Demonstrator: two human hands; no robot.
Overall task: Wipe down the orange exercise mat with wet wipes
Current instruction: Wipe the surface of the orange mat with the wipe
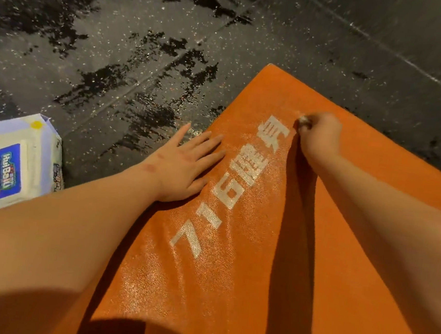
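The orange exercise mat (pixel 355 233) lies on the dark floor and fills the right and lower part of the view, with white printed characters running along it. My left hand (pixel 184 163) lies flat with straight fingers on the mat's left edge. My right hand (pixel 320 134) is curled into a fist near the far end of the print and grips a small wadded wet wipe (pixel 304 120), only a bit of which shows past the fingers, pressed to the mat.
A white pack of wet wipes (pixel 12 165) with a blue label lies on the floor left of the mat. The speckled black rubber floor (pixel 117 49) shows wet streaks beyond the mat's far corner.
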